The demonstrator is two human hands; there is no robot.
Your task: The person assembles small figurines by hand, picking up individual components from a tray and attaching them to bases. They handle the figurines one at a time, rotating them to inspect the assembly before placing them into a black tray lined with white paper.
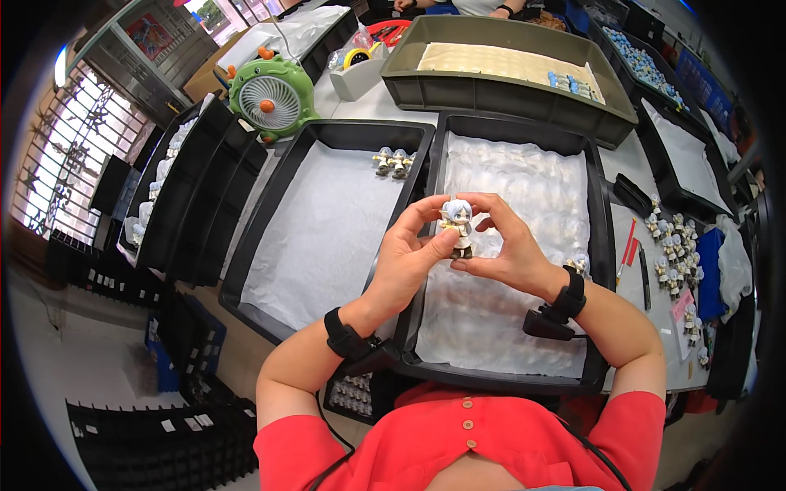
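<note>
Small pale-haired figurine, upright

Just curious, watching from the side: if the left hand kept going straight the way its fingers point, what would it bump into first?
Probably the small figurine: the left hand points up and rightward at it, fingertips already on it. Beyond sits the right hand.

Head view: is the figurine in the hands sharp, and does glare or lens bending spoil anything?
Head view: the small figurine, held between the left hand and right hand, is sharp and evenly lit; the window at left is blown out; tray edges bow toward the dark rim.
</note>
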